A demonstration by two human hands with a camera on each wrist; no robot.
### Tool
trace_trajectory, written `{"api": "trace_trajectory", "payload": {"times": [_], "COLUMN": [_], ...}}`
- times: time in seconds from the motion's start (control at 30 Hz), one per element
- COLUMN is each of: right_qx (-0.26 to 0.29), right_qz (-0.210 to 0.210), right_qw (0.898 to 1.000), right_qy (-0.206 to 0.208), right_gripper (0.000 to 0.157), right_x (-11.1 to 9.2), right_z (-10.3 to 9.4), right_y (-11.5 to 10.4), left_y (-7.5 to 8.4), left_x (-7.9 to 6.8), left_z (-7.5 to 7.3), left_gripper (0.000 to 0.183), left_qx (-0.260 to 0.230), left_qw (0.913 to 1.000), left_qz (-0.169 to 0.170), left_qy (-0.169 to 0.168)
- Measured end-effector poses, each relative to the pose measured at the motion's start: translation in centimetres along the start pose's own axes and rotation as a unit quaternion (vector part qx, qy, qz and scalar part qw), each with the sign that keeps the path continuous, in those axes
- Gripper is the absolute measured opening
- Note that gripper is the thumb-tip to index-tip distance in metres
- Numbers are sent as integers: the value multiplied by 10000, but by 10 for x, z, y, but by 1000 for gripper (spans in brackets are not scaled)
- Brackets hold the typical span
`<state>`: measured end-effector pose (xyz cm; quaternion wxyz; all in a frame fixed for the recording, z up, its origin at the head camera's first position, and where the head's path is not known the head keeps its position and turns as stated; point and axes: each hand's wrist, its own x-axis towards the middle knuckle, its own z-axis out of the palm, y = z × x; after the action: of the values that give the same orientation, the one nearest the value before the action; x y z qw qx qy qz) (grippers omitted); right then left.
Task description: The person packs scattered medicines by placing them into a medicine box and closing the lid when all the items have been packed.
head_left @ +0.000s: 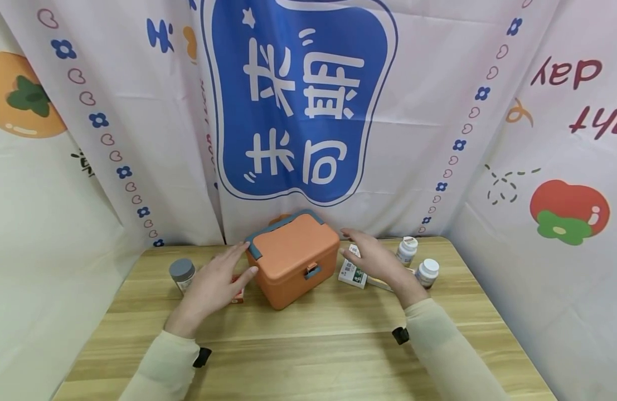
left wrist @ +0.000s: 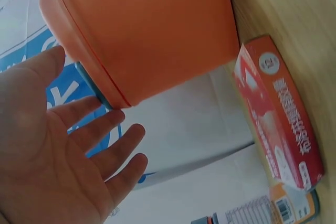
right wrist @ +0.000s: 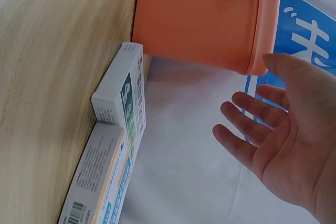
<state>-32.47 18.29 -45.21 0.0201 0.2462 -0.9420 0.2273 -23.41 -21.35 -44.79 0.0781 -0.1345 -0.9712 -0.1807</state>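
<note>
An orange lidded storage box (head_left: 293,253) with a blue-grey carry handle (head_left: 255,250) and a front latch (head_left: 312,270) stands turned at an angle on the table, its lid down. My left hand (head_left: 213,284) is spread at the box's left end. In the left wrist view its fingertips (left wrist: 114,116) are right at the lid's edge and the handle. On the other side, my right hand (head_left: 375,259) is held with fingers spread by the right end; its thumb tip overlaps the lid's corner in the right wrist view.
Left of the box are a red-and-white carton (left wrist: 278,114) and a grey-capped bottle (head_left: 182,271). To the right lie a green-and-white carton (head_left: 353,273), another flat carton (right wrist: 97,177) and two white-capped bottles (head_left: 407,249). Printed cloth (head_left: 428,111) hangs behind the wooden table (head_left: 298,356).
</note>
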Motion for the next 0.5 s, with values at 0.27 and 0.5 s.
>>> {"api": "trace_trajectory", "payload": {"times": [0.27, 0.5], "right_qx": [87, 190], "right_qz": [-203, -154], "right_qw": [9997, 9997], "right_qy": [78, 79], "right_gripper": [58, 58], "right_x": [2, 1], "right_z": [6, 9], "right_y": [-6, -8], "left_y": [9, 21], "left_x": [0, 1], "left_z": [8, 18], "left_gripper": [78, 86], "left_qx": [-681, -1119], "left_qw": [9964, 9910], "left_qz": [-492, -665], "left_qy": [71, 319]}}
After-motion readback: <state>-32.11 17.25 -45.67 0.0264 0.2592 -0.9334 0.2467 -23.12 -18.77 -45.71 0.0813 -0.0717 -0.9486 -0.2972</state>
